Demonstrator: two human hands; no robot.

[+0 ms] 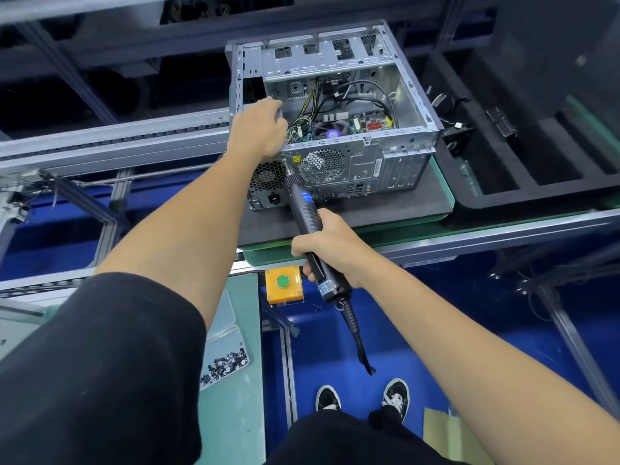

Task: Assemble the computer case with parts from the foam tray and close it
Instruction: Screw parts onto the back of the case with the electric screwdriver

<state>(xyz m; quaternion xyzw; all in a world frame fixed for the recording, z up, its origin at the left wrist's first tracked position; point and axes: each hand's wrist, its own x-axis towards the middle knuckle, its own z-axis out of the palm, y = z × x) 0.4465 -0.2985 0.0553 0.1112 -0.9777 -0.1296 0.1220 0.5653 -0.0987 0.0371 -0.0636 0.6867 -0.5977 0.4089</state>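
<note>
Fingers of the right hand [330, 250] curl round the black electric screwdriver [307, 226], its tip at the rear panel of the open grey metal computer case [339, 119]. The left hand [256, 129] rests on the case's near left corner, its fingers hidden. The black foam tray [496, 193] sits just right of the case.

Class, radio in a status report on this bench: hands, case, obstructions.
Left hand gripping computer case rim. Right hand holding electric screwdriver, tip at rear panel. Case open, cables loose inside.
</note>
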